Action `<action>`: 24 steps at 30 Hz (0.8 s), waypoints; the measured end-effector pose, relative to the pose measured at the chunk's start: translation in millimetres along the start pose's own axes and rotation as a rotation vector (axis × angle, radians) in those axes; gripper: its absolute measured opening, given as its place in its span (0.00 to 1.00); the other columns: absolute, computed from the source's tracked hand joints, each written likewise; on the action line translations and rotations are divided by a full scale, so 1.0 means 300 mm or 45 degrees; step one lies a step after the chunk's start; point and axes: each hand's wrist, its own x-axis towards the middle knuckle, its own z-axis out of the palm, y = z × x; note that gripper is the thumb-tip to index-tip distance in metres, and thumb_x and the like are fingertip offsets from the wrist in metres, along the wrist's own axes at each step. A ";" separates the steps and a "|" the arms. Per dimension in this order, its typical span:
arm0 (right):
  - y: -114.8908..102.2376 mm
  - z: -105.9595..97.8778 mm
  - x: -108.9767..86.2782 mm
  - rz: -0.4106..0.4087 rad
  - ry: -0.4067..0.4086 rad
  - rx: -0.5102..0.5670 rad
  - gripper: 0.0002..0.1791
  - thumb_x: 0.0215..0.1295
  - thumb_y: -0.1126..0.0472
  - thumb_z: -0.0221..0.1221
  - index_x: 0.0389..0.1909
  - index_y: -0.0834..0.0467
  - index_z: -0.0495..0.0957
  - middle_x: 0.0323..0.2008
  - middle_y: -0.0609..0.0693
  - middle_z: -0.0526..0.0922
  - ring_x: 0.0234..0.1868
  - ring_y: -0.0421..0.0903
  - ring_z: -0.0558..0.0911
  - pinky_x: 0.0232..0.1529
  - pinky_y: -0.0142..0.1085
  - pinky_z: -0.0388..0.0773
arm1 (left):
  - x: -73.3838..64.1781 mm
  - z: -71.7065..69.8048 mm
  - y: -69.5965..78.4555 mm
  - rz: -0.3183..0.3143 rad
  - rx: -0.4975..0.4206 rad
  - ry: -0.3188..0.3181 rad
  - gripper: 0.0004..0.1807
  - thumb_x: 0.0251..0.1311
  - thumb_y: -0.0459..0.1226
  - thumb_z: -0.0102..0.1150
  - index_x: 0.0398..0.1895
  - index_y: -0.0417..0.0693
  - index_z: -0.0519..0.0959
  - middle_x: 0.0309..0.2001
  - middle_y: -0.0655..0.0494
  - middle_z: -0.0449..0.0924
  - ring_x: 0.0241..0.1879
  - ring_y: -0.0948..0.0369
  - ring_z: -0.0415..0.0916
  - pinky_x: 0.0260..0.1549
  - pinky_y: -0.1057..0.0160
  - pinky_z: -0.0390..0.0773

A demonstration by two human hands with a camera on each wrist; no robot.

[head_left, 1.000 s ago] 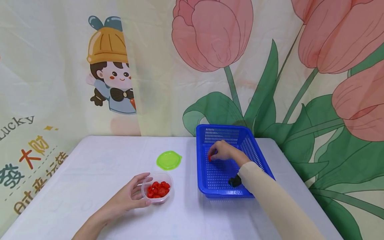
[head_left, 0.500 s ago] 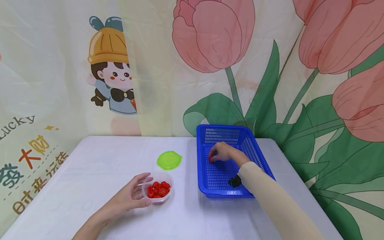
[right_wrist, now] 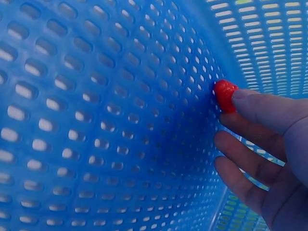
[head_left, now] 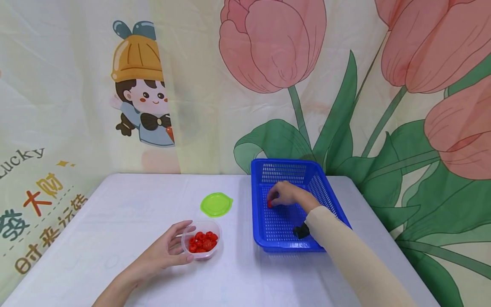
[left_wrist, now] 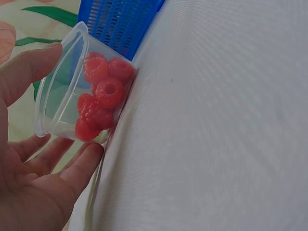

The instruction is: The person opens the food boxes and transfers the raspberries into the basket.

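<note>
My left hand holds a clear plastic container, with the thumb at one side of it and the fingers at the other. Several red raspberries lie on the container's bottom, as the left wrist view shows. Inside a blue perforated basket, my right hand is low near the left wall. Its thumb and index finger pinch one raspberry close to the basket's floor. The other fingers of that hand are spread below it in the right wrist view.
A bright green lid lies flat on the white table, behind the container. Under my right wrist, a black object shows over the basket. A printed cloth with tulips hangs behind the table.
Over the last second my right hand has shifted very slightly, with the raspberry still between its fingertips. The left hand and the container have stayed in place.
</note>
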 end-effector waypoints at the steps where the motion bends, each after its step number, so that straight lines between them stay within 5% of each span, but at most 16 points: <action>1: 0.001 -0.002 -0.003 -0.004 -0.002 -0.001 0.08 0.71 0.63 0.68 0.48 0.56 0.89 0.43 0.46 0.89 0.48 0.45 0.86 0.57 0.42 0.84 | 0.000 0.000 -0.001 -0.004 0.003 0.001 0.51 0.62 0.36 0.76 0.83 0.52 0.55 0.80 0.42 0.61 0.79 0.37 0.60 0.59 0.75 0.76; 13: -0.020 -0.082 -0.064 -0.013 0.057 0.028 0.15 0.76 0.59 0.65 0.59 0.58 0.86 0.53 0.51 0.89 0.59 0.52 0.85 0.61 0.47 0.83 | -0.007 -0.003 0.004 -0.021 0.022 0.015 0.49 0.62 0.38 0.76 0.82 0.57 0.57 0.80 0.45 0.62 0.79 0.39 0.61 0.60 0.76 0.75; 24: -0.101 -0.136 -0.132 -0.148 0.165 0.084 0.17 0.75 0.61 0.65 0.62 0.56 0.84 0.54 0.55 0.88 0.53 0.51 0.87 0.56 0.43 0.86 | -0.005 -0.004 -0.002 -0.026 0.030 0.008 0.50 0.63 0.38 0.76 0.83 0.56 0.56 0.80 0.45 0.62 0.79 0.39 0.60 0.62 0.73 0.76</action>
